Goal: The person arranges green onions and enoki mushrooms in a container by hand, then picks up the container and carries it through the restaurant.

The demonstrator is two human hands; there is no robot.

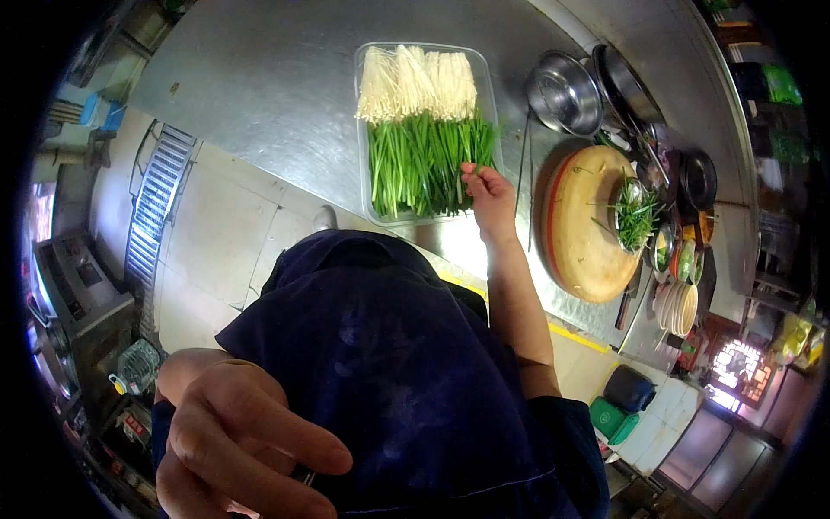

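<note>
Green stalks lie side by side in the near part of a clear plastic tray, w/ white enoki mushrooms bunched in its far part. The worker's R hand is at the tray's right side, fingers curled, thumb & index pinching what looks like a bit of the stalks. The L hand, well apart from the tray on its near-left side, is close to the lens, fingers bent; a thin glint shows btwn them, but can't tell if they grip anything.

Just right of the tray, a thin dark rod lies on the steel table. Beyond it, a round wooden board bears scattered green bits; at its far edge, a small bowl is heaped w/ cut greens. To the tray's far right, a steel bowl stands near more pans. Farther right of the tray: small dishes w/ green & orange pieces, contents too small to ID, plus stacked pale bowls.

Hidden or cut off: the small bowl's wall, mostly under its greens; the L hand's lower fingers, cropped at the frame's edge; pans behind the steel bowl, partly blocked. A dark apron covers the floor nearest the tray.
</note>
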